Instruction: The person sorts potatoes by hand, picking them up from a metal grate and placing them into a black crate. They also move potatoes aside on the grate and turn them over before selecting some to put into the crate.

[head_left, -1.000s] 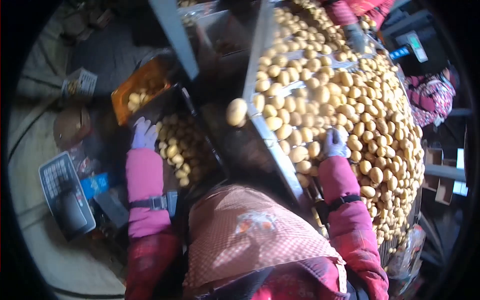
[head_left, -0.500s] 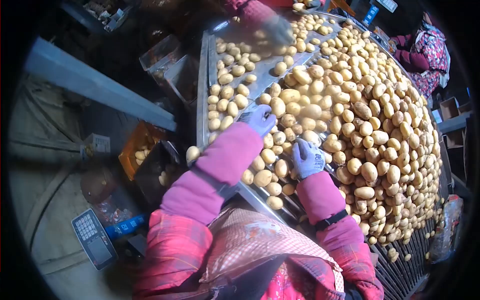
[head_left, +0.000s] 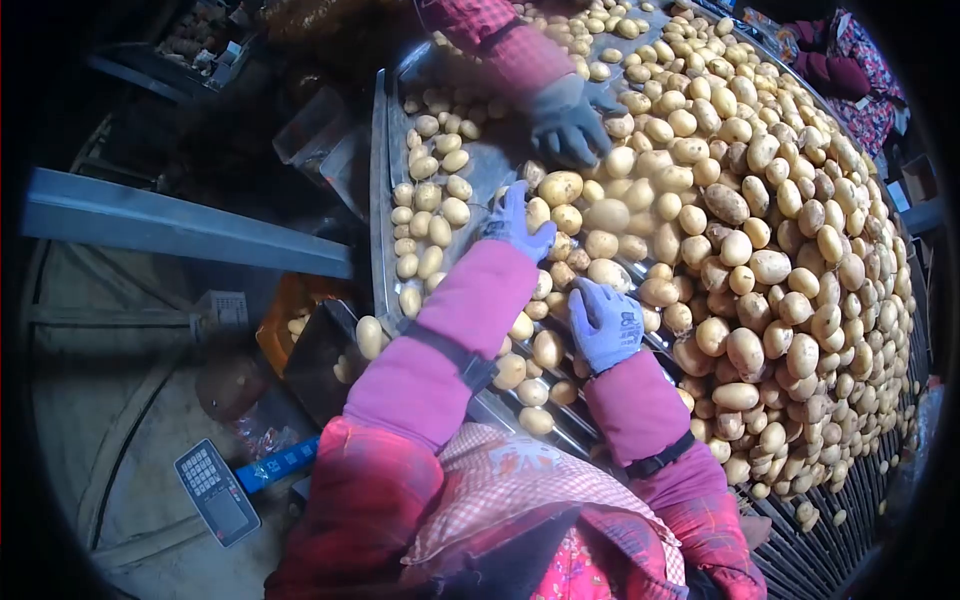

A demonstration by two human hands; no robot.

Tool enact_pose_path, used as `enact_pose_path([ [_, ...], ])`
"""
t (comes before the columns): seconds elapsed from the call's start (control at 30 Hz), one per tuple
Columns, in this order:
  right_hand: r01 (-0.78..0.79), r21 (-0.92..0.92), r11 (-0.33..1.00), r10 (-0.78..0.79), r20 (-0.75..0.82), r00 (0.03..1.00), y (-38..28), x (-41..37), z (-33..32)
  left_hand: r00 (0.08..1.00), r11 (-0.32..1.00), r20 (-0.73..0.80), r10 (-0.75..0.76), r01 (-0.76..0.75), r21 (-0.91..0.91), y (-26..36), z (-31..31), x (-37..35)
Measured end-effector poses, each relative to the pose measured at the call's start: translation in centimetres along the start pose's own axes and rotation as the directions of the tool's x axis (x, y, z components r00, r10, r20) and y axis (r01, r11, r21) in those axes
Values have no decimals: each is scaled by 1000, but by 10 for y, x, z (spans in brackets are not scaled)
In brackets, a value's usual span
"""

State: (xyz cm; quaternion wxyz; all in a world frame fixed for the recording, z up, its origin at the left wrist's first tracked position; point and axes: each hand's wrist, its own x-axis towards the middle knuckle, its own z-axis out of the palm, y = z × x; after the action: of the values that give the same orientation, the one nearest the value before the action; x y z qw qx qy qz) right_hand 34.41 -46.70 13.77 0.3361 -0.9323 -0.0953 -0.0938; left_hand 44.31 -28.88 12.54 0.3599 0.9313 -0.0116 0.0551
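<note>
My left hand (head_left: 518, 222), in a pale lavender glove, has its fingers stretched forward and the thumb apart, beside potatoes (head_left: 560, 188) at the edge of the metal sorting table (head_left: 480, 175). To its right, my right hand (head_left: 607, 325), gloved alike, lies low over the slatted part of the table, thumb apart from the fingers. Potatoes touch or sit close to its fingertips, and I see none gripped. Between my hands lie several small and medium potatoes (head_left: 602, 244). A row of smaller potatoes (head_left: 425, 196) runs along the table's left side.
Another person's dark-gloved hand (head_left: 568, 125) reaches in from the top. A large potato heap (head_left: 770, 265) fills the right. On the left are a steel beam (head_left: 190, 222), an orange crate (head_left: 280, 320) and a scale keypad (head_left: 217, 492). Someone in patterned clothing (head_left: 865, 75) is at upper right.
My left hand has gone from curled fingers to stretched ones. My right hand has shifted slightly. The other person's gloved hand has come down closer to mine. The view has shifted a little.
</note>
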Motion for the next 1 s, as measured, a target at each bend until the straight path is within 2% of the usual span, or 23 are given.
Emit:
enact_pose_path([
  [0.13,18,38,999,-17,-35,999,4,0,4,995,989,-29,94,-97,-112,23,-38,-39],
  [0.17,7,48,999,-6,-20,1000,4,1,3,993,850,47,-108,117,-514,29,-44,-49],
  [0.2,-2,58,998,2,-4,1000,3,2,1,948,518,190,-255,300,-801,30,-49,-55],
  [0.23,-9,66,998,9,14,1000,0,4,-3,929,-2,330,-168,335,-942,24,-56,-58],
  [0.27,-11,65,998,9,33,999,1,3,-2,908,-221,413,-74,389,-894,20,-62,-61],
  [0.33,-7,78,997,5,23,1000,2,2,-2,792,-511,572,-215,408,-756,34,-71,-69],
  [0.47,11,91,996,-13,24,1000,7,3,2,737,-495,580,-346,382,-781,41,-85,-75],
  [0.53,27,88,996,-30,30,999,8,3,2,763,-601,644,-53,491,-631,27,-88,-81],
  [0.6,24,122,992,-29,40,999,8,3,2,738,-621,665,-112,470,-627,25,-83,-84],
  [0.67,29,117,993,-35,47,998,7,3,1,778,-638,578,244,578,-509,17,-81,-84],
  [0.7,34,118,992,-39,36,999,5,4,1,773,-536,620,134,583,-611,15,-81,-87],
  [0.73,33,116,993,-35,19,999,5,3,0,770,-531,622,143,590,-608,18,-83,-90],
  [0.77,32,73,997,-35,31,999,5,3,-1,738,-415,669,-93,582,-699,22,-84,-92],
  [0.8,5,98,995,-8,34,999,6,3,0,688,-277,649,-326,587,-761,27,-83,-90],
  [0.83,9,111,994,-12,27,1000,6,3,-1,685,-126,594,-422,605,-787,40,-87,-83],
  [0.87,12,129,992,-16,24,1000,5,3,-2,770,-158,571,-284,549,-820,32,-81,-78],
  [0.93,-21,109,994,18,27,999,3,3,-3,774,-41,534,-339,555,-831,47,-85,-61],
  [1.0,-16,106,994,14,14,1000,3,2,-3,831,156,446,-332,515,-843,41,-80,-43],
])
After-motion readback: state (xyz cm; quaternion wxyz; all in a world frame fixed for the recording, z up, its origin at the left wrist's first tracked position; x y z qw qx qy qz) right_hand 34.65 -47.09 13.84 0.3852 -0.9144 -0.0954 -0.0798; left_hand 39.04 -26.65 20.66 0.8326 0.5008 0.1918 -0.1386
